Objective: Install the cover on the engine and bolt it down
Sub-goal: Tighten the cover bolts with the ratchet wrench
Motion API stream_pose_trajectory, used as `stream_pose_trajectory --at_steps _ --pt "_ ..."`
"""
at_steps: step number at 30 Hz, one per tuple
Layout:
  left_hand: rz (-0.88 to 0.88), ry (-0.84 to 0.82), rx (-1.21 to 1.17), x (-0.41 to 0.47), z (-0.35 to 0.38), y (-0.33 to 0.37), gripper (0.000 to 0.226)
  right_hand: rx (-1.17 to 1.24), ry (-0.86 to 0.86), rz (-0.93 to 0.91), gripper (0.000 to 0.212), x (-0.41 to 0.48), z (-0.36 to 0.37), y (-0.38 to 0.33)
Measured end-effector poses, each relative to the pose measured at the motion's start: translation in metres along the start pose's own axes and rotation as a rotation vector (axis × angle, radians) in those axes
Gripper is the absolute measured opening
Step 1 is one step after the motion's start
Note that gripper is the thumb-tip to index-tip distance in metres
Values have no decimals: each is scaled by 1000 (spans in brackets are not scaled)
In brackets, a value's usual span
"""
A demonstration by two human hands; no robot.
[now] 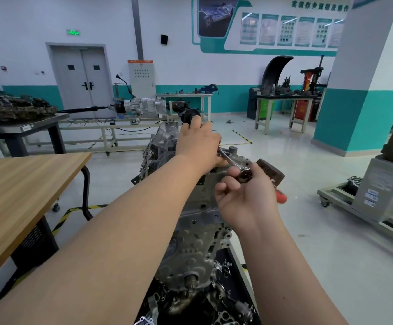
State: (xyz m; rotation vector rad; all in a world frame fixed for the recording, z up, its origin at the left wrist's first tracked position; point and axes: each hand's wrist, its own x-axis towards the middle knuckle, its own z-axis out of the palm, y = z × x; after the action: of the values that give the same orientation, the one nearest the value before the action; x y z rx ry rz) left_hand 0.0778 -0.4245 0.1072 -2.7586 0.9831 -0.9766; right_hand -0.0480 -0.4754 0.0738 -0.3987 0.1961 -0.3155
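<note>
We see two hands: right hand [246,198] curled round one chrome ratchet wrench [234,164], left hand [199,143] closed, pressing the grey metal engine [190,245].

Wooden table [15,184] left of engine [190,242]

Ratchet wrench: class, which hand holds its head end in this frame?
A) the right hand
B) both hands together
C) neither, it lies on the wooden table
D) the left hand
A: the right hand pinches the round head of the ratchet wrench, while the left hand rests farther along on the engine.
</note>
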Motion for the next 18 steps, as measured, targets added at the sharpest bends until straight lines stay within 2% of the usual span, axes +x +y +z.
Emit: stream_pose_trajectory --at_steps 5,10,13,18 --pt "16 0 18 -2 -1 0 46 263 -21 91 37 -3 3 8" --pt "21 7 46 -3 -1 1 49 339 -42 104 38 -4 0 9" --pt "11 -4 31 -2 -1 1 48 181 -22 51 37 -2 -1 9" --pt "-10 -20 -3 2 -3 2 34 -406 41 -148 30 4 -2 1"
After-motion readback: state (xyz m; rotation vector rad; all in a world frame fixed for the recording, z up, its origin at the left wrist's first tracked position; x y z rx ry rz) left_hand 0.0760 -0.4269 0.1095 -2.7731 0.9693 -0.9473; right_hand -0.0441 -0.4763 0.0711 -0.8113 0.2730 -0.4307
